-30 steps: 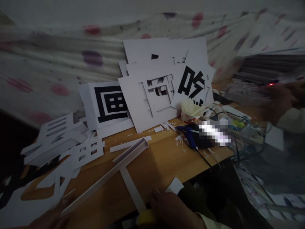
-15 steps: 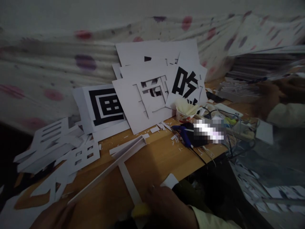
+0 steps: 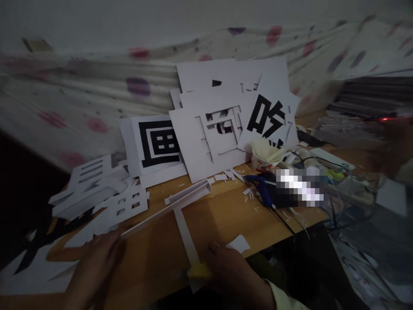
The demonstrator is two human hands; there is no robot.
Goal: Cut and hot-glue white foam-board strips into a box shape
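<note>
My left hand (image 3: 97,260) is closed on the near end of a long white strip (image 3: 161,213), which stands on edge and slants away across the wooden table. The strip's far end folds back at a sharp angle. Below it a flat white strip (image 3: 187,237) runs toward me. My right hand (image 3: 230,269) is closed by that strip's near end, at a small yellow object (image 3: 199,271) too dim and blurred to name. Just past its fingers lies a white scrap (image 3: 239,243). A blue glue gun (image 3: 263,189) rests farther back on the right.
White boards with cut-outs (image 3: 206,142) and printed characters lean at the back. Cut letter pieces (image 3: 87,176) pile up at left. A paper cup (image 3: 263,161) holds pale sticks. Cables and a power strip (image 3: 335,181) lie right. Another person's hand (image 3: 393,142) shows at far right.
The view has shifted, so the scene sits farther right and more of my left hand shows. Both hands keep to their strips. The other person's hand has moved, and a red glow shows near it.
</note>
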